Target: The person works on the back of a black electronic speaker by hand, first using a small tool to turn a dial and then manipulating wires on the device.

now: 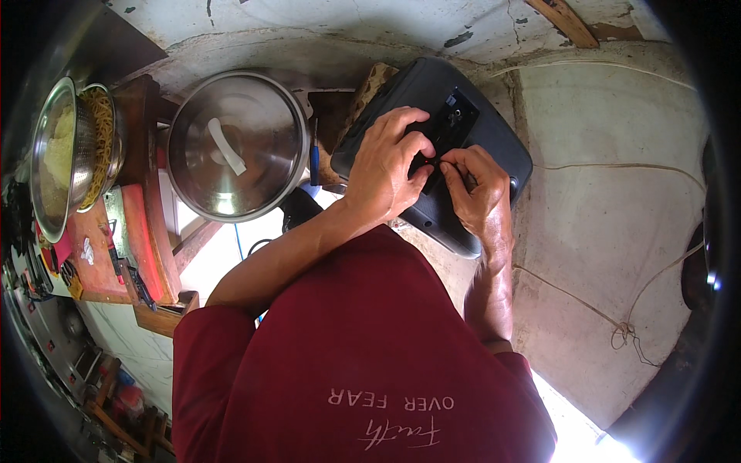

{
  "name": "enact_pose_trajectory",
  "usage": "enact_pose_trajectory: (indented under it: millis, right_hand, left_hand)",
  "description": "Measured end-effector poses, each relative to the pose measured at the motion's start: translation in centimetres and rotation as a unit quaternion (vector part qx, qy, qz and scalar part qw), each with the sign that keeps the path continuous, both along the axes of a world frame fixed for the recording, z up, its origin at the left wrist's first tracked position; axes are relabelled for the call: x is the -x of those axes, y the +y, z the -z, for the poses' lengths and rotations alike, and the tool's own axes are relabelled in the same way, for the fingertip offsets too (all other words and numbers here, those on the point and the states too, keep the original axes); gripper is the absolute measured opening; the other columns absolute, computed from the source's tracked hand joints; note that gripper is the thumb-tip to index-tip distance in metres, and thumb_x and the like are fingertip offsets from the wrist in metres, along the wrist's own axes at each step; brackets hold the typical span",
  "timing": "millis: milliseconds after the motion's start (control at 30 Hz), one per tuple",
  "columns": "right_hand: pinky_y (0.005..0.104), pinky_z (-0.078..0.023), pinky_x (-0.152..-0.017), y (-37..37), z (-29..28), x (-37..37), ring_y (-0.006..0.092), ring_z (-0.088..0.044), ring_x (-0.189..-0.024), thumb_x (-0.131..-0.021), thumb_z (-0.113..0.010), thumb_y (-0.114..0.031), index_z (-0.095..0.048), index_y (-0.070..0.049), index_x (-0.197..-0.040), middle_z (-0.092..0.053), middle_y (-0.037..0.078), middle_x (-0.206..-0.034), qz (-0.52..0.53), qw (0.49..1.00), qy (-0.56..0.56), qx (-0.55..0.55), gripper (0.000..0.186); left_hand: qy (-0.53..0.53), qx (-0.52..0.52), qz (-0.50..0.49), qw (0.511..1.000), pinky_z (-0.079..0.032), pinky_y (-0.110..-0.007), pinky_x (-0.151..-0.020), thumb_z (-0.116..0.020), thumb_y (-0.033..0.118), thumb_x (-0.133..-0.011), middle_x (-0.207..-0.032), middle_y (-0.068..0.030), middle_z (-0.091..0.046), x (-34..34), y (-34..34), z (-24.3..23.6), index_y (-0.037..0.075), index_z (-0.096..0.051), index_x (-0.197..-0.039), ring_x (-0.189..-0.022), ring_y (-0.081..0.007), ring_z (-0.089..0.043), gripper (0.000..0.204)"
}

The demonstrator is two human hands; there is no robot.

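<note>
A large dark plastic box with rounded corners (457, 228), which looks like a portable speaker, stands in front of me against the wall. On its upper face sits a glossy black panel (460, 109) with small knobs or sockets. My left hand (391, 158) rests over the panel's left side, its fingers curled and the thumb and forefinger close together. My right hand (477, 185) meets it from the right, thumb and forefinger pinched at the panel's lower end. Whatever lies between the fingertips is too small and hidden to make out.
Left of the box is a big steel pot with a lid (266, 127). Farther left, a wooden table (96, 285) bears a steel colander (83, 150), a bowl of noodles (100, 116), a red-edged board (139, 231) and knives. Thin cords (571, 297) run along the pale wall at right.
</note>
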State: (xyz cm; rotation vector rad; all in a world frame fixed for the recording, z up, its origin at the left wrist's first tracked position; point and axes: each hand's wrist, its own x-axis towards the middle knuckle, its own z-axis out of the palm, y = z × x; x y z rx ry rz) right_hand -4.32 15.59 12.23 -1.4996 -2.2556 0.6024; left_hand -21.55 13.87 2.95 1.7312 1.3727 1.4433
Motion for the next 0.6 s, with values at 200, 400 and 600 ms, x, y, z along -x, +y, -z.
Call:
enact_pose_trajectory:
  millis: [200,400,600]
  right_hand:
    - [0.0367,-0.053,-0.066,0.02,-0.02,0.02,0.0242,-0.068,-0.073,-0.094,-0.078,0.000,-0.077,0.001,-0.104,-0.069,0.013,-0.088,0.002,1.000,0.000,0.004,0.010]
    - [0.0372,-0.054,-0.066,-0.03,-0.07,0.12,0.0246,-0.069,-0.073,-0.094,-0.078,0.000,-0.076,0.001,-0.104,-0.069,0.013,-0.089,0.003,1.000,-0.001,0.005,0.010]
    - [0.0376,-0.055,-0.067,-0.04,-0.02,0.11,0.0264,-0.071,-0.075,-0.094,-0.078,0.001,-0.076,0.001,-0.104,-0.070,0.013,-0.090,0.004,1.000,0.002,0.007,0.010]
  left_hand:
    - [0.001,-0.001,0.001,1.000,-0.050,-0.049,-0.112,-0.092,0.005,-0.077,-0.146,-0.0103,-0.062,0.06,0.00,-0.06,0.012,-0.071,-0.098,-0.135,-0.0385,-0.060,0.030]
    - [-0.002,-0.001,0.000,1.000,-0.050,-0.049,-0.112,-0.093,0.005,-0.077,-0.145,-0.0107,-0.063,0.07,-0.01,-0.05,0.012,-0.072,-0.101,-0.135,-0.0387,-0.060,0.033]
    - [-0.002,-0.006,-0.004,1.000,-0.051,-0.049,-0.112,-0.093,0.005,-0.075,-0.145,-0.0109,-0.063,0.03,0.03,-0.04,0.012,-0.071,-0.102,-0.134,-0.0386,-0.061,0.035]
